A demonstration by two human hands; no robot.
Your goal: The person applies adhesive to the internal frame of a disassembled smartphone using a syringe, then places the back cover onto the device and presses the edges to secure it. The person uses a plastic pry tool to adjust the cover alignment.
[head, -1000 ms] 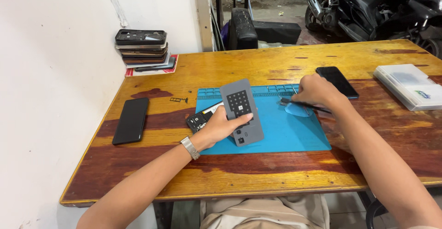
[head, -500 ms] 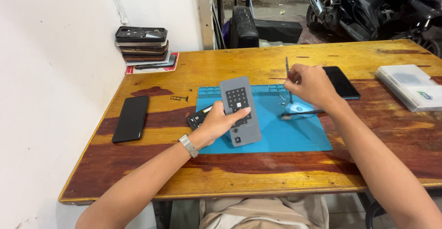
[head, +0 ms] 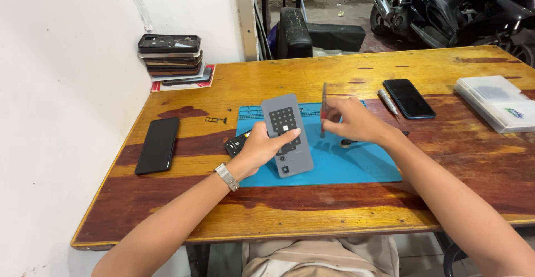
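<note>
Grey rectangular panel with a dark keypad grid [head: 287, 135] is tilted up off the blue work mat [head: 356, 163] in the left hand's [head: 262, 146] grip, facing the slim tweezers [head: 323, 109] pinched upright in the right hand [head: 354, 122], probably for close work.

- The left hand [head: 262, 146] was raised above the table, fingers curled shut in a grip, thumb up, a metal watch band at the wrist.
- The left forearm ran bare from the lower left corner up toward the centre.
- The right hand [head: 352, 122] was held beside it, fingertips pinched together, knuckles up.
- The right forearm stretched in from the lower right, bare as well.
</note>
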